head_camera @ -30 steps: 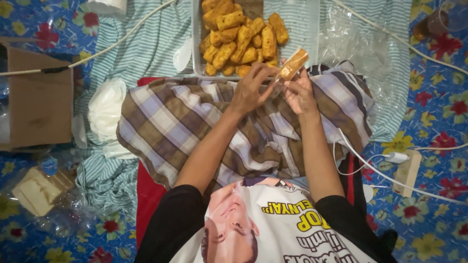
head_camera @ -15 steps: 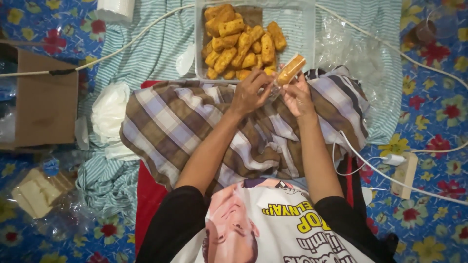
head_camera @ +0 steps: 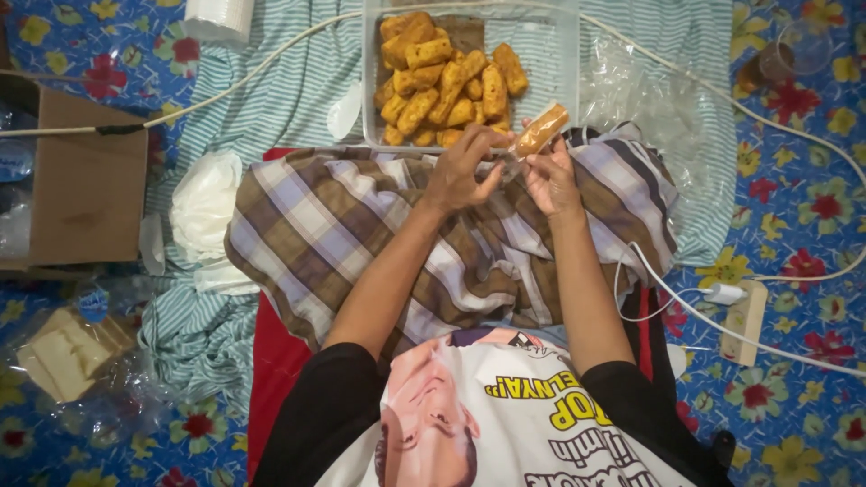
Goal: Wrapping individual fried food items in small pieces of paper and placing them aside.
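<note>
Both my hands are raised over my lap, which is covered by a brown and white checked cloth (head_camera: 361,225). My left hand (head_camera: 462,171) and my right hand (head_camera: 550,176) together pinch a small clear plastic bag holding one golden fried stick (head_camera: 539,131). The bag tilts up to the right. Just beyond my hands stands a clear rectangular tray (head_camera: 550,63) with several more fried sticks (head_camera: 442,81) heaped on its left side.
A cardboard box (head_camera: 86,185) sits at the left, with a white crumpled bag (head_camera: 200,203) beside it. Clear plastic bags (head_camera: 649,90) lie right of the tray. A white cable (head_camera: 722,316) and plug strip (head_camera: 744,320) run at the right. A glass (head_camera: 785,59) stands far right.
The bagged fried stick and both hands have stayed almost in place; my left fingers have shifted slightly at the bag's lower end. The view has drifted a little.
</note>
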